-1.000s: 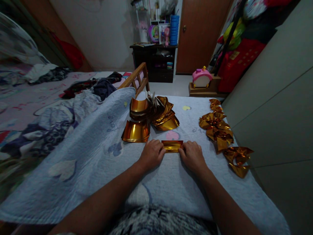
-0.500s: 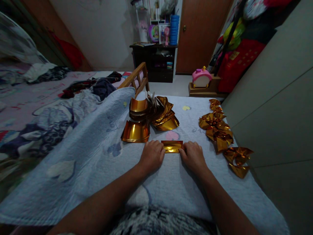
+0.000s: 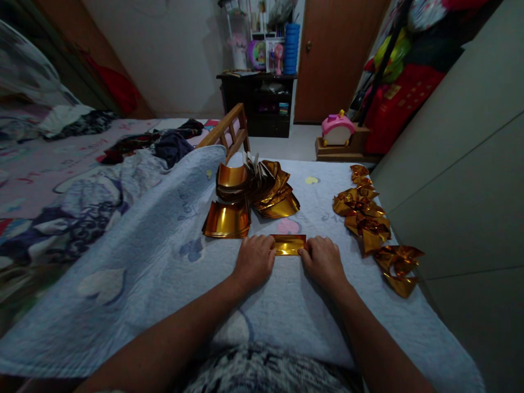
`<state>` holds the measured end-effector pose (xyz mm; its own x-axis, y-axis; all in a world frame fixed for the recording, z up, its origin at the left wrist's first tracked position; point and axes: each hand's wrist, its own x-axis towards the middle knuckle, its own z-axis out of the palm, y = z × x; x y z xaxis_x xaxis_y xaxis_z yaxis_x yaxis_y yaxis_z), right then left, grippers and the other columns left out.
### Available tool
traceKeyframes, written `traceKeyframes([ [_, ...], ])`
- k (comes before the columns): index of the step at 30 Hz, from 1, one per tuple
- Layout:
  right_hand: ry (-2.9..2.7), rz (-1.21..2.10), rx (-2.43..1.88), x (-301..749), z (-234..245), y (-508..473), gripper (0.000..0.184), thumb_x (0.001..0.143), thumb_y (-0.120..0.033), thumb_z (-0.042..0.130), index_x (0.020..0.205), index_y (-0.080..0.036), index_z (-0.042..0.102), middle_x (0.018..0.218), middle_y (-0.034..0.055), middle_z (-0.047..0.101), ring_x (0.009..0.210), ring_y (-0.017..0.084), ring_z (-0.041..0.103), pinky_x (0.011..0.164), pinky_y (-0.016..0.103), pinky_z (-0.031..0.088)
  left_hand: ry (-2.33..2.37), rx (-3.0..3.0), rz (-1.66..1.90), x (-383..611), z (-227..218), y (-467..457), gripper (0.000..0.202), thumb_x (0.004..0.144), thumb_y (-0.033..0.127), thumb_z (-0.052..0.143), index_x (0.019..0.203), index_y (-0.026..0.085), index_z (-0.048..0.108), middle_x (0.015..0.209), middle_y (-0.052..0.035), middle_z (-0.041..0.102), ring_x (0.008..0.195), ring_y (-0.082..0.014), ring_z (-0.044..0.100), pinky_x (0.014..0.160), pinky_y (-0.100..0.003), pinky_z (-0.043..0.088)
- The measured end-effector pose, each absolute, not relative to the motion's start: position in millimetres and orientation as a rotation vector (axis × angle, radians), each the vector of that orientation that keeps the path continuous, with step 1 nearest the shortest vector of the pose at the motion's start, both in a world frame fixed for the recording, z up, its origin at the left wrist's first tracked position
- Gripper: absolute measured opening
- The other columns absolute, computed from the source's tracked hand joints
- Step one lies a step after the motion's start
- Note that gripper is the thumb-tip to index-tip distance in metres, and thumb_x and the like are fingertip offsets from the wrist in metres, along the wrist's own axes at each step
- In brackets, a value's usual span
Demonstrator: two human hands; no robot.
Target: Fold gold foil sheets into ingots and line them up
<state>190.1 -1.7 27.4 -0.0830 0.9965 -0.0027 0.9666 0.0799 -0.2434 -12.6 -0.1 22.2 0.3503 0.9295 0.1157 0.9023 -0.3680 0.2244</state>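
Here your left hand [image 3: 254, 259] and your right hand [image 3: 323, 261] rest knuckles-up on the pale blue quilted blanket [image 3: 164, 262], one at each end of a small folded strip of shiny gold foil paper [image 3: 289, 244]. The strip lies flat on the blanket directly in front of you, between the two hands, and the curled fingertips of each hand press down on its short ends; neither hand lifts it, and whether any finger tucks under the edge cannot be told. Just beyond the strip, toward the foot of the bed, sits a loose stack of curved gold foil sheets [image 3: 228, 220], with a larger fanned pile of the same gold sheets [image 3: 262, 188] behind it. Off to your right, near the blanket's edge and the grey cabinet wall [image 3: 458, 180], a row of finished crumpled gold foil bows [image 3: 368, 218] runs away from you. A wooden bed rail [image 3: 230, 130] rises behind the piles, and a pink toy house [image 3: 338, 130] stands on the floor farther back.
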Motion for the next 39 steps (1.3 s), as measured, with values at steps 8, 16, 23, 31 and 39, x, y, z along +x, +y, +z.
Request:
traceKeyframes([
  [8,-2.131,0.263,-1.991,190,25,-2,0.011,0.091,-0.027,0.063,0.097,-0.018,0.060,0.092,0.0073,0.068,0.090,0.025,0.056,0.074,0.034,0.029,1.341,2.770,0.580,-17,10,2,0.011,0.096,0.022,0.061,0.100,0.026,0.070,0.096,-0.0040,0.066,0.091,-0.0223,0.054,0.079,-0.037,0.040],
  [16,-2.088,0.311,-1.932,196,21,-2,0.008,0.090,-0.018,0.061,0.097,-0.019,0.058,0.091,0.0055,0.067,0.091,0.025,0.056,0.077,0.034,0.030,1.065,2.943,0.535,-21,9,5,0.014,0.100,0.025,0.055,0.100,0.019,0.069,0.088,-0.0044,0.066,0.082,-0.0197,0.057,0.075,-0.035,0.044],
  [23,-1.973,0.349,-1.671,201,16,0,0.008,0.085,-0.013,0.054,0.089,-0.019,0.056,0.084,0.0046,0.062,0.083,0.023,0.053,0.077,0.034,0.035,1.040,2.970,0.553,-22,9,5,0.017,0.101,0.024,0.052,0.102,0.018,0.068,0.088,-0.0051,0.066,0.081,-0.0194,0.058,0.073,-0.034,0.046],
  [31,-2.146,0.399,-1.281,179,24,-11,0.019,0.087,-0.007,0.047,0.090,-0.019,0.060,0.095,0.0082,0.063,0.094,0.023,0.052,0.088,0.034,0.040,1.079,2.936,0.411,-21,16,2,0.017,0.101,0.025,0.052,0.103,0.020,0.068,0.092,-0.0056,0.066,0.085,-0.0203,0.060,0.077,-0.035,0.047],
  [39,-2.255,0.453,-1.443,167,17,-8,0.015,0.096,-0.012,0.047,0.091,-0.017,0.060,0.096,0.0076,0.063,0.092,0.021,0.055,0.085,0.031,0.039,1.104,2.599,0.629,-26,7,8,0.020,0.100,0.019,0.050,0.108,0.021,0.068,0.098,-0.0061,0.069,0.091,-0.0207,0.061,0.082,-0.035,0.047],
])
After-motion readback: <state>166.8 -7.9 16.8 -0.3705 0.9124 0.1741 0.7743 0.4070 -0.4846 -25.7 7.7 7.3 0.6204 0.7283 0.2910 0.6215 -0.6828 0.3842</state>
